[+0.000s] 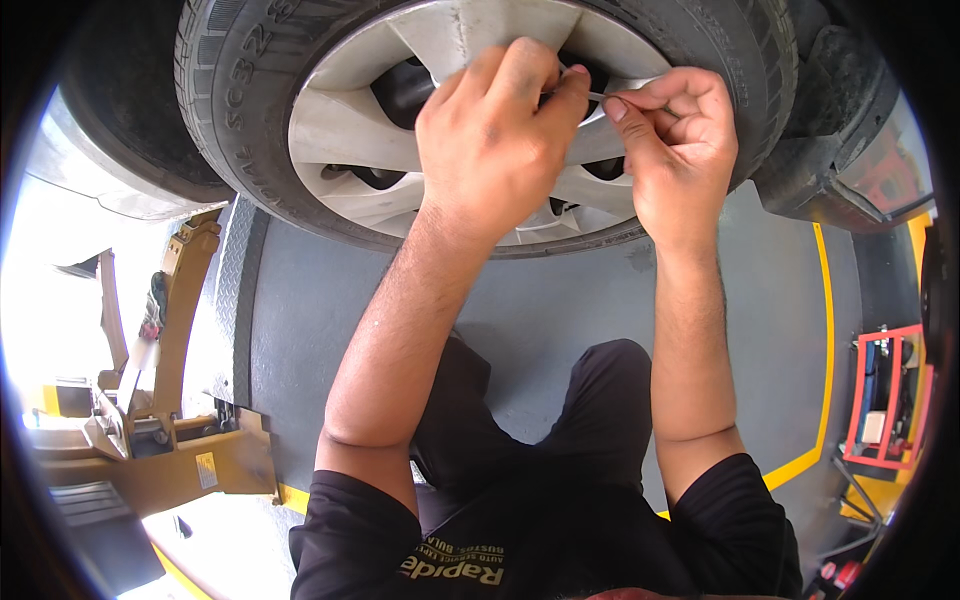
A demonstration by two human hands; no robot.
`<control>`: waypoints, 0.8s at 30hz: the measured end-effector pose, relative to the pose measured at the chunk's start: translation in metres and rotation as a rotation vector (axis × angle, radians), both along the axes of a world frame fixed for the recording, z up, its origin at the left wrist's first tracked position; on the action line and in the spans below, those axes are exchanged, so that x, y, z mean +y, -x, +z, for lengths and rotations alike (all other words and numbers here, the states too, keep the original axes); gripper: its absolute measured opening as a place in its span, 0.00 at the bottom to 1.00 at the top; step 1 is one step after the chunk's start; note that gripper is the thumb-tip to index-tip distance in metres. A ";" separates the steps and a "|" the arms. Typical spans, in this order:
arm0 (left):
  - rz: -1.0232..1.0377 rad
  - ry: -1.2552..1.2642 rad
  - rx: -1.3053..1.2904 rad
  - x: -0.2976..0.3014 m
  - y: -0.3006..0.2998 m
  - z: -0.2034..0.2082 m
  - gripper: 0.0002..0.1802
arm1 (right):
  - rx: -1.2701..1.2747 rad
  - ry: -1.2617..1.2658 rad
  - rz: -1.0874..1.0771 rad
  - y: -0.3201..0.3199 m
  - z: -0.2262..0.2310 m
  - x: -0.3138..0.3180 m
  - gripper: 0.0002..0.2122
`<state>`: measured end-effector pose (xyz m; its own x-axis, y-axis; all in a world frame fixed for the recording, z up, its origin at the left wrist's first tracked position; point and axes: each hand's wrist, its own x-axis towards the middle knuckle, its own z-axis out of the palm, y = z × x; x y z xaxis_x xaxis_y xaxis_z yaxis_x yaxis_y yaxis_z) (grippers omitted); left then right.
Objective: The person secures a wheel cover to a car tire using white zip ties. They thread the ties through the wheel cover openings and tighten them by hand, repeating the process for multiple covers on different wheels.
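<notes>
1. While both bare hands meet in front of a silver wheel rim (340, 128), a thin pale piece (597, 96) bridges the narrow gap between them, before the right part of the rim's face.
2. The left hand (495, 145) shows its back, fingers bent inward and thumb lying close to the forefinger; its fingertips are partly hidden (whether they grip the thin pale piece, I cannot tell).
3. The right hand (685, 145) is closed in a pinch, thumb and forefinger on the right end of that piece, with the other fingers curled toward the palm.
4. Around the rim runs a black tire (232, 110), and dark openings show between the broad spokes.
5. Below the hands are the person's dark trousers (612, 390) and black shirt (560, 545), over a grey floor (765, 300) marked with a yellow line (827, 330).
6. At far left stands a brownish-yellow metal frame (188, 300); at far right, a red rack (855, 400) holds assorted items.
</notes>
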<state>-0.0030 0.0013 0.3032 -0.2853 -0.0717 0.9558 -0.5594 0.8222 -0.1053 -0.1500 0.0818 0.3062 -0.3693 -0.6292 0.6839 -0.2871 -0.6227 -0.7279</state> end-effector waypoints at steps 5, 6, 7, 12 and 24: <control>0.089 0.085 -0.021 -0.010 0.001 -0.003 0.07 | 0.034 0.108 -0.078 -0.001 -0.008 -0.009 0.14; 0.081 0.085 -0.007 -0.011 0.002 -0.003 0.07 | 0.044 0.109 -0.109 -0.002 -0.008 -0.010 0.14; 0.073 0.090 0.004 -0.011 0.004 -0.004 0.07 | 0.052 0.097 -0.119 -0.003 -0.008 -0.011 0.14; -0.044 0.168 0.035 -0.012 0.006 -0.004 0.03 | 0.062 0.052 -0.198 -0.006 -0.005 -0.012 0.15; 0.165 0.168 0.000 -0.018 0.007 -0.007 0.05 | 0.123 0.187 -0.251 -0.002 -0.020 -0.015 0.21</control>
<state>-0.0102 -0.0164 0.2963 -0.2829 0.0423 0.9582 -0.6851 0.6903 -0.2327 -0.1480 0.0673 0.2866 -0.4039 -0.3883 0.8283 -0.5272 -0.6411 -0.5576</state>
